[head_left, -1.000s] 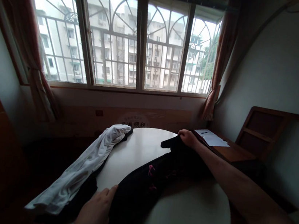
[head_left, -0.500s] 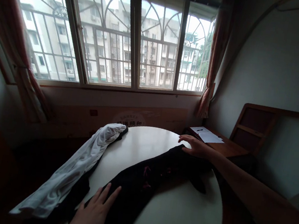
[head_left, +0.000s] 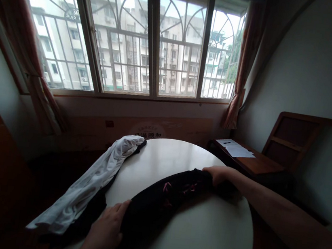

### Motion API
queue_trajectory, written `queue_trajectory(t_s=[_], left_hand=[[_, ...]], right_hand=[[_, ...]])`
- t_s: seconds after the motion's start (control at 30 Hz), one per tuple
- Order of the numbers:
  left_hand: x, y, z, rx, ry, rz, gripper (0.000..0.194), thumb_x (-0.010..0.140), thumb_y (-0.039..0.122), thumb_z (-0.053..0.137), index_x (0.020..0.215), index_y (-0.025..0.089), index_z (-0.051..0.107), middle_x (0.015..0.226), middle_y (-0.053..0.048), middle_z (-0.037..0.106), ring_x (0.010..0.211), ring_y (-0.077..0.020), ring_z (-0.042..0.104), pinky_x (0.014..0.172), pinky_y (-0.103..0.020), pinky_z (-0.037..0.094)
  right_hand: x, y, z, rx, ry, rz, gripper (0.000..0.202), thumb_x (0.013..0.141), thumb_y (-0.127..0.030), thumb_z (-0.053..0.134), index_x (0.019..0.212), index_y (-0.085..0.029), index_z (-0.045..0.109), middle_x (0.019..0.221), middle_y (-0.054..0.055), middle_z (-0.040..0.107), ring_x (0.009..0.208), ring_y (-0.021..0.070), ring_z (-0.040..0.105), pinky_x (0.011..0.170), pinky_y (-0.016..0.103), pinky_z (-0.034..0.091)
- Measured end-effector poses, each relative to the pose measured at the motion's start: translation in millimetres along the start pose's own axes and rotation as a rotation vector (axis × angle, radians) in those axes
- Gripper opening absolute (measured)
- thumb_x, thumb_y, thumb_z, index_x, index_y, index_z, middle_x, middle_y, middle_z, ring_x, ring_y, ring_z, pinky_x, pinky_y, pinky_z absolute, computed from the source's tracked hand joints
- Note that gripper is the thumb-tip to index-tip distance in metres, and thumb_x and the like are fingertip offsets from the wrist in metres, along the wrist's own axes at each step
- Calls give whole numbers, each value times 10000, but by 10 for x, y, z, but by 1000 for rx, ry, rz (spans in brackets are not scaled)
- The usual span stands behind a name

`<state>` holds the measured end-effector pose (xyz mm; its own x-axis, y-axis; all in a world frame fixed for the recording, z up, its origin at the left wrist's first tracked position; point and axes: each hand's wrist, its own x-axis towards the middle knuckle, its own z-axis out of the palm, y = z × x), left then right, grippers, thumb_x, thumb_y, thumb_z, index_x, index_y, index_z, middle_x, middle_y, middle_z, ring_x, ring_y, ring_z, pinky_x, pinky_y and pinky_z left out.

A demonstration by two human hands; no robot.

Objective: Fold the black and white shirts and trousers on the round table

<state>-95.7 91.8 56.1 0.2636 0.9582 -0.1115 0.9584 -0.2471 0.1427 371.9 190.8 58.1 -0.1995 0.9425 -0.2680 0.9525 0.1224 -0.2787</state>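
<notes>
A black cloth garment (head_left: 156, 198) with pink markings stretches across the round white table (head_left: 215, 237). My left hand (head_left: 108, 227) is closed on its near left part, fingers pressed together. At the far right end, my right hand (head_left: 219, 175) grips the same garment, with the fingertips partly hidden by the fabric. A white garment (head_left: 91, 178) lies along the table's left edge, with dark cloth (head_left: 90, 208) beside and under it. Neither hand touches the white one.
Beyond the table's right side stands a low wooden table (head_left: 263, 164) with white papers (head_left: 236, 149) and a pen. A wooden chair back (head_left: 291, 135) is at the right wall. Curtains (head_left: 235, 105) flank a barred window behind.
Both hands were spread on the black garment and have now closed on it. The garment's right end has drawn in and its middle looks narrower. The camera view has shifted slightly.
</notes>
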Motion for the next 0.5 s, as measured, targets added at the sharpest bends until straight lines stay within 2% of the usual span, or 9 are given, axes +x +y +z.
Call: queue_trajectory(t_s=[0.03,0.07,0.17,0.23,0.3,0.33,0.37,0.43,0.5], left_hand=[[20,-48,-16,-63,24,3,880,650,-29,445,1514,135,455,1530,-103,538,1403,-197,508,1168,-287,360],[32,-91,-52,-143,37,20,835,650,-17,442,1465,152,510,1476,-87,593,1353,-195,558,1144,-281,385],[25,-187,-251,-428,42,129,637,688,100,465,1298,197,626,1206,-44,749,1111,-230,699,992,-296,505],[5,-232,-400,-615,30,173,529,733,228,487,1235,195,652,1089,-40,777,1006,-264,721,902,-326,550],[-13,-262,-499,-747,-28,141,527,735,331,506,1212,182,674,1094,-52,778,1017,-298,714,887,-358,567],[-22,-271,-520,-766,-94,122,547,719,349,522,1214,183,688,1134,-52,773,1060,-312,704,915,-369,564],[-33,-272,-523,-749,-174,111,564,696,338,538,1216,193,703,1176,-44,766,1105,-318,691,955,-375,553],[-67,-256,-487,-630,-323,100,576,665,272,546,1209,232,733,1217,-20,757,1164,-309,672,1027,-369,518],[-128,-223,-424,-442,-375,110,582,670,213,534,1210,259,748,1240,-18,750,1193,-296,661,1068,-366,490]], right_hand=[[-25,-45,-45,-24,26,-11,661,492,-111,807,1128,-273,724,1025,44,738,956,310,699,792,345,538],[-48,-88,-89,-52,115,-36,584,553,-127,785,1117,-262,715,1034,57,728,968,306,691,820,348,526],[-86,-173,-177,-134,544,-82,451,765,-176,685,1211,-234,658,1152,110,680,1038,299,656,925,370,494],[-79,-168,-141,-165,820,-58,434,858,-200,625,1291,-202,607,1270,164,626,1161,329,597,1010,412,468],[-69,-105,-1,-167,939,-47,438,887,-211,600,1323,-167,586,1358,205,572,1286,359,515,1089,458,428],[-73,-55,97,-164,909,-74,447,878,-199,600,1324,-163,590,1389,208,556,1324,362,490,1118,473,411],[-88,2,201,-155,826,-121,480,853,-170,602,1333,-170,593,1424,198,543,1351,356,478,1143,478,395],[-156,120,372,-105,592,-207,647,756,-94,614,1391,-212,575,1515,156,494,1393,335,469,1177,469,370],[-263,214,429,-26,384,-228,844,664,-65,625,1476,-267,517,1616,120,389,1445,331,432,1197,455,350]])
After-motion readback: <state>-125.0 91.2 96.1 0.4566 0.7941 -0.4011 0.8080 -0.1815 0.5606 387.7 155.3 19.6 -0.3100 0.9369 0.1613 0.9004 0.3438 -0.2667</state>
